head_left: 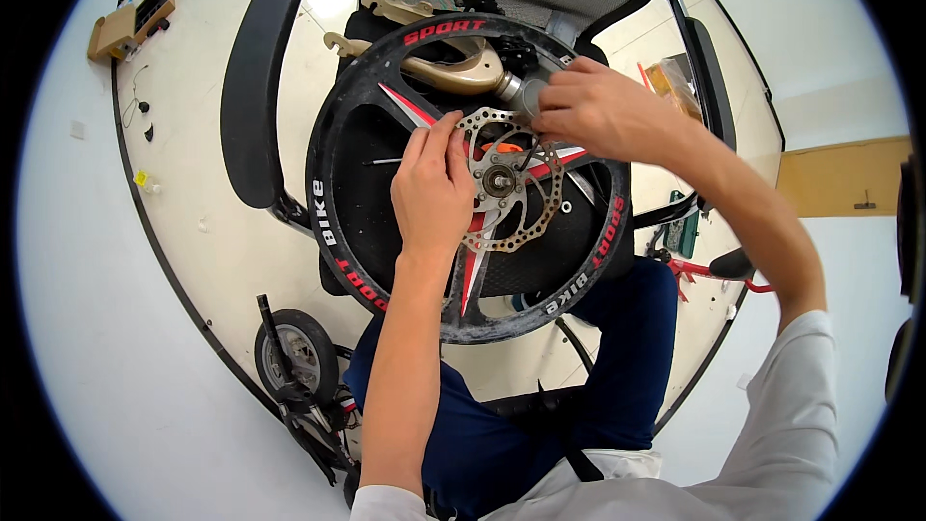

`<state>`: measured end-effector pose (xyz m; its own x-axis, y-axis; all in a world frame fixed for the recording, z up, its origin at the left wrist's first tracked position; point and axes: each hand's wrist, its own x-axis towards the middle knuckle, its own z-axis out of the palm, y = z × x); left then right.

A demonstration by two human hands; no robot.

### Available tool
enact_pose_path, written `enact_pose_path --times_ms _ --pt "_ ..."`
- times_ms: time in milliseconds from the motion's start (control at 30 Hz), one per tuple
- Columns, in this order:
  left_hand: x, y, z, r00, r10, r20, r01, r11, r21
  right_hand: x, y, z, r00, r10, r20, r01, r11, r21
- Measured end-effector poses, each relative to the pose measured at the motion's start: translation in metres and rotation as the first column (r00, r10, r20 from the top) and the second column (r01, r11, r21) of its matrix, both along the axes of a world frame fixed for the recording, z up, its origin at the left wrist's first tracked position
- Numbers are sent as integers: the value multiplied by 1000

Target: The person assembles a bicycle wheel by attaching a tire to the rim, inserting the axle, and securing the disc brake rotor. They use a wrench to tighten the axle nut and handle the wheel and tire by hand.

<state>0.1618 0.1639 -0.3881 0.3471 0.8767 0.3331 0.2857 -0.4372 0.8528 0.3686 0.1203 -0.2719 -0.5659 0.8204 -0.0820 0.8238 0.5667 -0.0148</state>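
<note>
A black three-spoke bicycle wheel with red and white lettering lies flat on an office chair seat. At its centre sits a silver brake disc around the hub. My left hand is at the disc's left side, fingers close together and gripping its upper-left edge. Over the disc's upper-right edge is my right hand, its fingers curled in a pinch. A thin dark piece shows below those fingers, near the hub; whether they hold it I cannot tell. A grey round end touches or passes behind the right fingertips.
A gold bicycle fork lies under the wheel's far rim. A nut and an orange piece show between spokes. Chair armrests flank the wheel. A small wheel stands lower left; an open cardboard box lies far left.
</note>
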Motion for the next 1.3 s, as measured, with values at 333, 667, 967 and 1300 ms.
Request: enact_pose_path --times_ms 333,667,967,1300 --pt "3 -2 1 1000 -7 27 7 1000 -22 -26 -39 -25 913 -380 -146 318 890 -327" --pt "3 -2 2 999 -21 43 23 998 -55 -41 -77 -38 766 -604 -220 496 773 -396" --pt "2 -1 -1 999 -26 45 28 998 -58 -48 -80 -59 794 -528 -301 495 849 -185" --pt "1 -1 0 998 -29 53 33 996 -79 -54 -82 -59 729 -567 -384 517 823 -236"
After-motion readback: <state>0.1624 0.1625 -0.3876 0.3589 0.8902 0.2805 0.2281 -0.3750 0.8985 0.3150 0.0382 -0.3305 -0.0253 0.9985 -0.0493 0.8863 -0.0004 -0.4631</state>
